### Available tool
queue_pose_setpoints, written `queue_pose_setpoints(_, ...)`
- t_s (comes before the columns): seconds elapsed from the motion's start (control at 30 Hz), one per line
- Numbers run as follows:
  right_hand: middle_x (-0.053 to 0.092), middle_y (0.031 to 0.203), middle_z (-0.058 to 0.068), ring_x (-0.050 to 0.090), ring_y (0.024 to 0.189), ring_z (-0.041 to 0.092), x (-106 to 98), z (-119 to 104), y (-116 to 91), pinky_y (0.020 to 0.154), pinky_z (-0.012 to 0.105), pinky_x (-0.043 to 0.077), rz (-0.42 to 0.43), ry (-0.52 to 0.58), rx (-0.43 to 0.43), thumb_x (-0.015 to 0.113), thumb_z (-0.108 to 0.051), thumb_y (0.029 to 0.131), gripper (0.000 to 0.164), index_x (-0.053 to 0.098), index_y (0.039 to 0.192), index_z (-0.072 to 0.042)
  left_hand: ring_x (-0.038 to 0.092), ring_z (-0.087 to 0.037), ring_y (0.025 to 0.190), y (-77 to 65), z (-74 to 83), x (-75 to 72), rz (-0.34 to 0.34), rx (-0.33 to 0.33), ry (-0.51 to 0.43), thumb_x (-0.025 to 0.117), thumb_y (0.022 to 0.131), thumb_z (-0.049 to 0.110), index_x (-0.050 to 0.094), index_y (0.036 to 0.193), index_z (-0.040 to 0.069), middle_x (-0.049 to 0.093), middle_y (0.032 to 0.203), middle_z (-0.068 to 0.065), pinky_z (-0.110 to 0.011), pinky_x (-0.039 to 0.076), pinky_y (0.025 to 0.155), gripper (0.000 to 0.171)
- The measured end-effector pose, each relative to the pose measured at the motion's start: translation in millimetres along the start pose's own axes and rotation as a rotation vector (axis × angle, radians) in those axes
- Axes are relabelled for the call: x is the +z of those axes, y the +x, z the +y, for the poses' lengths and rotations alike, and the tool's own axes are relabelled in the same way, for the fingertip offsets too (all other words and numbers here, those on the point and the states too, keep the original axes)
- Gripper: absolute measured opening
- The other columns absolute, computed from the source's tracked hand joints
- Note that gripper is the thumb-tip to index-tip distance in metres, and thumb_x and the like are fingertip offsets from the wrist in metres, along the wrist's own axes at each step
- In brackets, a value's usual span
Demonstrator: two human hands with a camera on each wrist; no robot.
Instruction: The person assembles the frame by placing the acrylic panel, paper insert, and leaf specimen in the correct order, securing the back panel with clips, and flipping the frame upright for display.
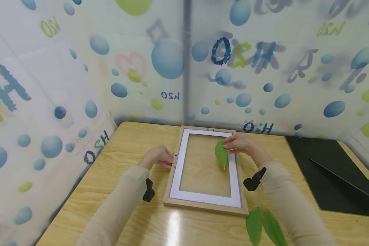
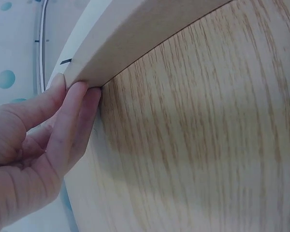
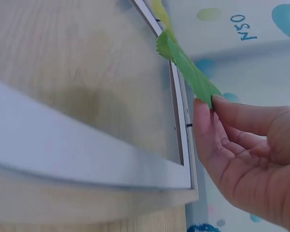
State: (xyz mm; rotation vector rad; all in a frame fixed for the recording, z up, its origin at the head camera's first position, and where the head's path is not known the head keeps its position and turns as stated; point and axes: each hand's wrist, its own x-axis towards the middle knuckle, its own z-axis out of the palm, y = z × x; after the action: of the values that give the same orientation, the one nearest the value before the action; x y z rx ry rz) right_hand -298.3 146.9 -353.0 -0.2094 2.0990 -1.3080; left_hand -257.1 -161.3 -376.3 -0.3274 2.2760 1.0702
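Observation:
A light wooden picture frame (image 1: pixel 206 208) with a white mat (image 1: pixel 179 171) inside its border lies on the table. At its left side, my left hand (image 1: pixel 159 157) rests its thumb tip on the upper edge and its fingertips against the outer side, as the left wrist view (image 2: pixel 34 140) shows close up. My right hand (image 1: pixel 241 145) pinches a green leaf (image 1: pixel 221 153) by its tip between thumb and fingers. The leaf hangs over the right part of the frame's opening, stem downward. In the right wrist view the leaf (image 3: pixel 191 72) is slightly curled lengthwise.
Two more green leaves (image 1: pixel 254 225) lie near the frame's lower right corner. To the right is a black backing board (image 1: pixel 319 164) with a flap standing up from it. A patterned curtain (image 1: pixel 172 102) borders the wooden table (image 1: pixel 135 136) at the back and left.

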Motion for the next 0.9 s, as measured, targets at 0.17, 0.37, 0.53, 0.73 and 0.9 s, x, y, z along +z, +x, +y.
queue_pose_setpoints(0.17, 0.056, 0.101, 0.001, 0.055, 0.079, 0.001, 8.1, -9.4, 10.2, 0.084, 0.026, 0.053, 0.030, 0.031, -0.007, 0.051, -0.005, 0.092, 0.047, 0.034, 0.133, 0.012, 0.061, -0.010, 0.059, 0.8, -0.1, 0.5, -0.003, 0.015, -0.001, 0.065, 0.084, 0.009, 0.055, 0.105, -0.005, 0.056, 0.084, -0.008, -0.021, 0.057, 0.064, 0.027)
queue_pose_setpoints(0.37, 0.061, 0.104, 0.008, 0.058, 0.081, 0.008, 1.6, 19.2, 69.6, 0.078, 0.025, 0.054, 0.011, 0.191, -0.071, 0.063, -0.013, 0.086, 0.044, 0.051, 0.125, 0.002, 0.061, -0.010, 0.061, 1.8, -2.4, 0.3, 0.003, 0.014, -0.001, 0.065, 0.083, 0.008, 0.057, 0.104, -0.004, 0.057, 0.084, -0.008, -0.020, 0.057, 0.063, 0.025)
queue_pose_setpoints(0.53, 0.066, 0.104, 0.004, 0.063, 0.090, 0.015, -12.9, 64.7, 156.6, 0.078, 0.033, 0.055, -0.024, 0.303, -0.067, 0.072, -0.017, 0.079, 0.038, 0.061, 0.115, -0.010, 0.060, -0.009, 0.060, 1.0, -5.0, -0.3, 0.011, -0.001, -0.002, 0.065, 0.084, 0.010, 0.059, 0.104, -0.004, 0.056, 0.083, -0.006, -0.019, 0.056, 0.062, 0.025)
queue_pose_setpoints(0.73, 0.068, 0.098, 0.002, 0.064, 0.083, 0.012, -15.2, 85.6, 209.8, 0.074, 0.028, 0.056, -0.037, 0.354, -0.025, 0.073, -0.018, 0.078, 0.031, 0.065, 0.107, -0.013, 0.060, -0.009, 0.060, 0.5, -4.3, 0.5, 0.014, 0.002, -0.019, 0.066, 0.083, 0.010, 0.058, 0.102, -0.003, 0.054, 0.081, -0.005, -0.019, 0.056, 0.062, 0.024)
queue_pose_setpoints(0.9, 0.068, 0.099, 0.007, 0.065, 0.083, 0.015, -7.7, 86.2, 221.2, 0.073, 0.028, 0.056, -0.028, 0.430, -0.026, 0.073, -0.014, 0.077, 0.031, 0.066, 0.107, -0.008, 0.060, -0.010, 0.060, 0.7, -5.3, 1.1, 0.018, 0.007, -0.034, 0.066, 0.083, 0.009, 0.058, 0.100, -0.003, 0.055, 0.081, -0.005, -0.020, 0.056, 0.063, 0.023)
